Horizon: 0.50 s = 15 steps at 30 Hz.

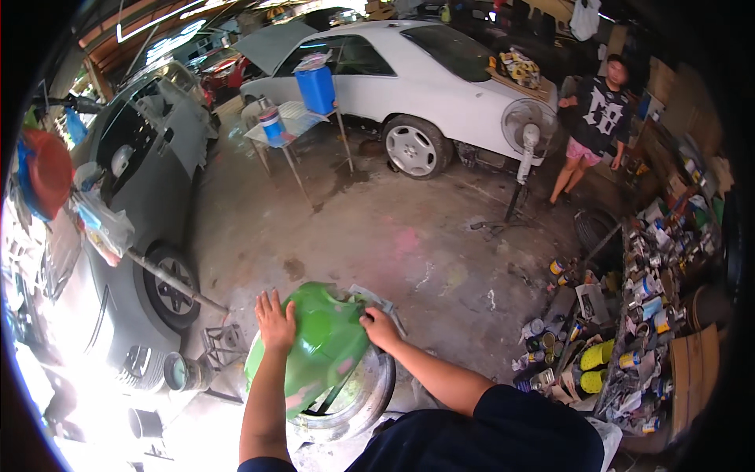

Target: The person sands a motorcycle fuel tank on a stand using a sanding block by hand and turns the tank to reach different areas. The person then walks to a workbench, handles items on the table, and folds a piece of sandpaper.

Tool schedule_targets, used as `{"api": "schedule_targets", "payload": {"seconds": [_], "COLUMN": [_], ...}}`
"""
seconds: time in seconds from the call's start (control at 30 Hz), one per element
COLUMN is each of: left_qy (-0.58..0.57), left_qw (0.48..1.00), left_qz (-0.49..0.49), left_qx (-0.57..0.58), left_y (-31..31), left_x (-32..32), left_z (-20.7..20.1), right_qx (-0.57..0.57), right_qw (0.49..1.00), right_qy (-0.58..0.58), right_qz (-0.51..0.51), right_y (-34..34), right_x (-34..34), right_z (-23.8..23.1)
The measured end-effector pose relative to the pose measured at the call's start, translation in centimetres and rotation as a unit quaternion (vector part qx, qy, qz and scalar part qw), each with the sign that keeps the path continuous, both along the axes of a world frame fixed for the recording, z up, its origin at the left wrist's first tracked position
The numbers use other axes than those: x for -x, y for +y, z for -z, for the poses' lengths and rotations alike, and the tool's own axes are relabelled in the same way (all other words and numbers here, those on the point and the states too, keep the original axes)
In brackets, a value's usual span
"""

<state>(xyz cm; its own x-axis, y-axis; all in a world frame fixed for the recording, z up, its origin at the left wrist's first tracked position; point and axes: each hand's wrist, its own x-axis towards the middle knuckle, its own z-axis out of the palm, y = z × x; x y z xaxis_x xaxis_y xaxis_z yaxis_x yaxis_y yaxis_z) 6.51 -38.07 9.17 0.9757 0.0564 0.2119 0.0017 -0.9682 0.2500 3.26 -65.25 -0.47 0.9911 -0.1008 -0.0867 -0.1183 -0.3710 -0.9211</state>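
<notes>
A glossy green curved body panel point(318, 338) with a few pale pinkish patches lies in front of me. It rests on a round, paint-stained stand point(373, 405) with a dark rim. My left hand point(275, 321) is laid flat on the panel's left side, its fingers stretched and a little apart. At the panel's right edge, my right hand point(382, 330) has its fingers curled round the rim; the fingertips are partly hidden. A light grey sheet point(376, 299) shows just beyond that hand.
A white car point(354, 67) stands at the back, a grey car point(149, 149) at the left. Between them is a small table point(295, 122) with a blue container point(316, 88). A fan point(528, 134) and a person point(598, 114) are at the right, beside cluttered cans point(649, 291).
</notes>
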Motion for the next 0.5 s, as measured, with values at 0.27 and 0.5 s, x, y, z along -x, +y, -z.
{"api": "schedule_targets", "payload": {"seconds": [0.27,0.5], "left_qy": [-0.011,-0.003], "left_qw": [1.0,1.0], "left_qz": [-0.009,-0.03], "left_qx": [0.001,-0.008], "left_y": [0.2,1.4], "left_x": [0.4,0.5], "left_z": [0.4,1.2], "right_qx": [0.016,0.037], "right_qw": [1.0,0.999], "right_qy": [0.012,-0.011], "right_qz": [0.017,-0.016], "right_y": [0.1,2.5], "right_x": [0.4,2.0], "right_z": [-1.1,-3.7]}}
